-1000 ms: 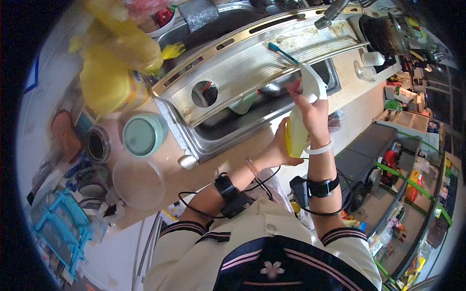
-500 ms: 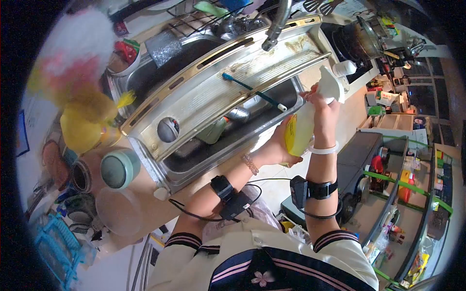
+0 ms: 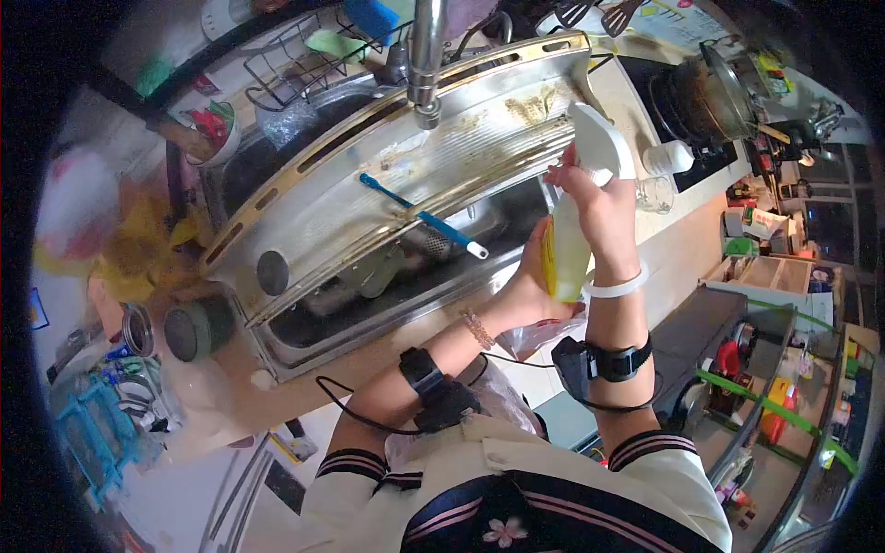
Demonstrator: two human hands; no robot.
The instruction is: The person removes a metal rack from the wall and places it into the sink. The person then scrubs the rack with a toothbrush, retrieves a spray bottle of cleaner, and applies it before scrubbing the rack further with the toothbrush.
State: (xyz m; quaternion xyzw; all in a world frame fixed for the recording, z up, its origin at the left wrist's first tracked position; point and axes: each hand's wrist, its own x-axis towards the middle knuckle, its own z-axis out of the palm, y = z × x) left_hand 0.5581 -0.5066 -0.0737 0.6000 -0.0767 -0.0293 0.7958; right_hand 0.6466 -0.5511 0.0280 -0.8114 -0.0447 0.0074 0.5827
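Right grip (image 3: pixel 608 217) and left grip (image 3: pixel 533 281) are both closed, and near the right end of the sink (image 3: pixel 300 348) and the ribbed steel tray (image 3: pixel 479 152) across it they hold a spray bottle (image 3: pixel 573 241), right at the neck, left round the lower body. Sound handling, I judge, means letting the left take the weight while the right steadies the white spray head (image 3: pixel 604 146), angled tray-ward, without knocking the blue brush (image 3: pixel 442 228) lying over the tray's edge.

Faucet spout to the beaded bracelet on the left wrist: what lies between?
In the head view: the ribbed metal tray, the blue tool with a white end reaching over the sink, then a strip of counter.
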